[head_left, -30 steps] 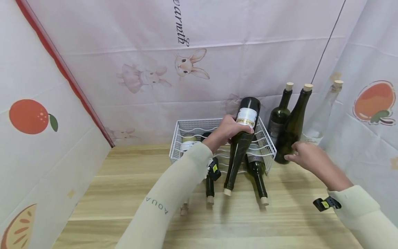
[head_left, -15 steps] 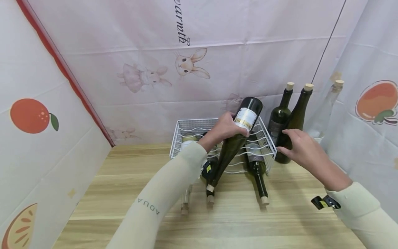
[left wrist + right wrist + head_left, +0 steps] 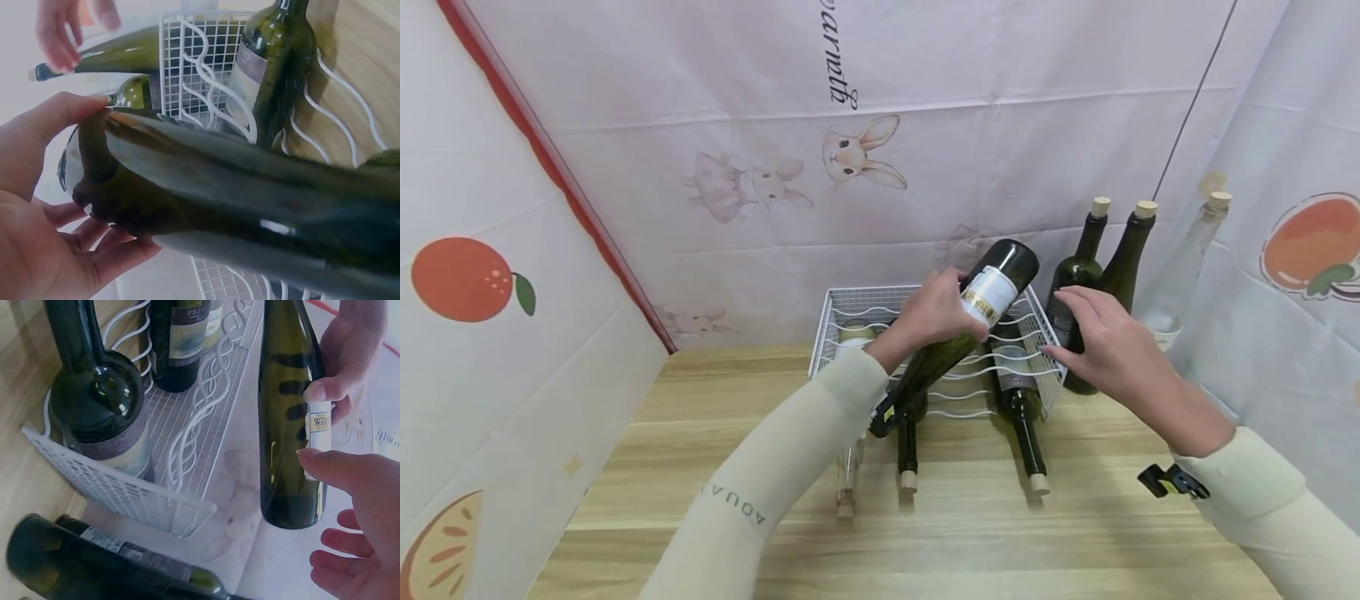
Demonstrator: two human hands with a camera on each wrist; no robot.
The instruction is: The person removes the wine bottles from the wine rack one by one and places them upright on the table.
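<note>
My left hand [image 3: 928,317] grips a dark green wine bottle [image 3: 994,292] with a white and gold label. The bottle slants over the white wire rack [image 3: 872,293], its base up to the right and its neck down to the left, partly behind my forearm. Near the bottle's base, above the rack's right side, my right hand [image 3: 1101,337] is held with fingers spread and holds nothing. In the right wrist view its thumb overlaps the edge of the held bottle [image 3: 281,462]. The left wrist view shows my left fingers [image 3: 119,250] wrapped about the base end.
In the rack lie a clear bottle [image 3: 847,471] at left, a dark one [image 3: 907,450] beside it and another dark one [image 3: 1021,408] at right, corks toward me. Two dark bottles [image 3: 1077,271] [image 3: 1127,262] and a clear bottle [image 3: 1172,283] stand right of the rack.
The held bottle has tilted further, its neck swinging left and its base moving slightly right. My right hand has moved up and left from the standing bottles toward the held bottle.
</note>
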